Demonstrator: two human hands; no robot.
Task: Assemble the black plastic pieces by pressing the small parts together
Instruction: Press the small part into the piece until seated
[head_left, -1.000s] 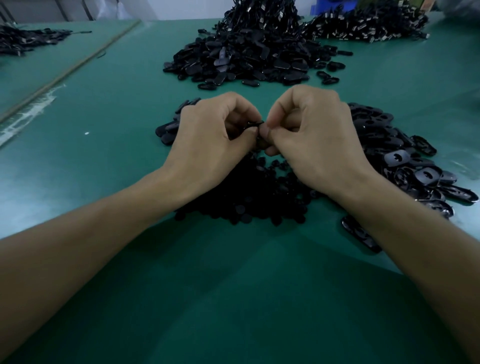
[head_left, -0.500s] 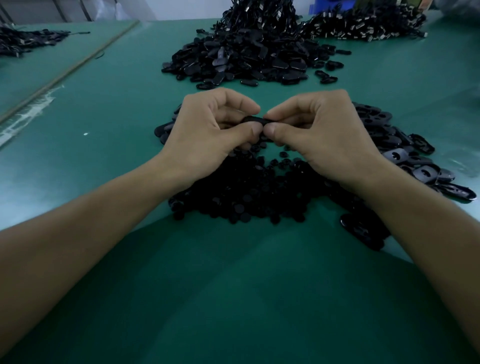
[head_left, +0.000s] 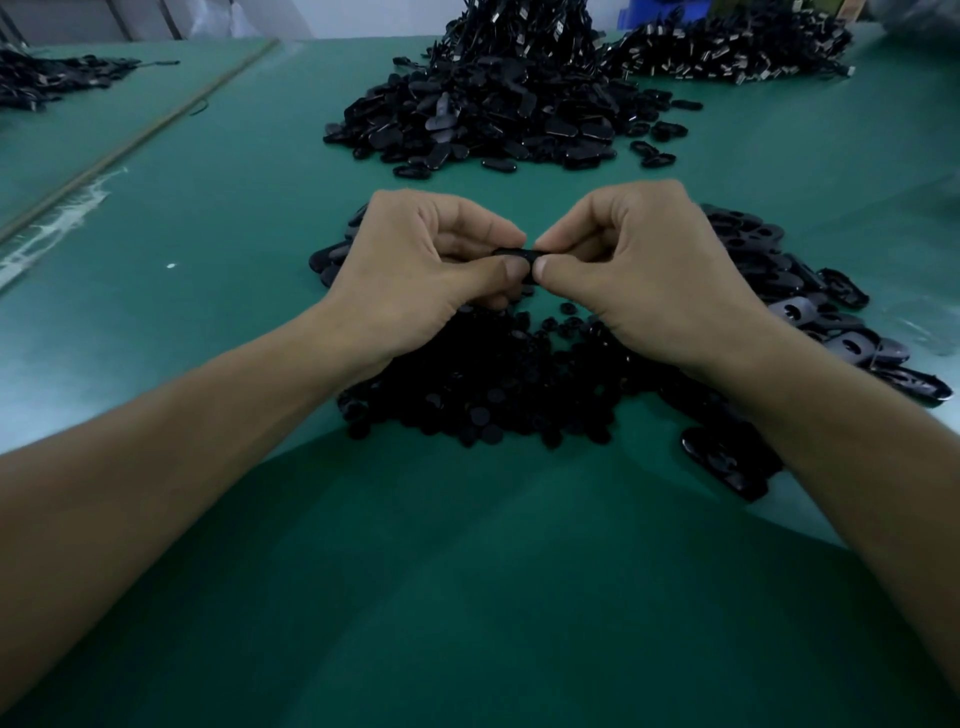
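Lately turned level, the black piece (head_left: 514, 254) was pinched at each end by left hand (head_left: 415, 275) and right hand (head_left: 649, 275); pressing together appeared under way

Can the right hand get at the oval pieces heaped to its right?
Probably, once it lets go: the right hand pinches a black piece with the left hand, but the oval pieces lie just beside it, nothing between.
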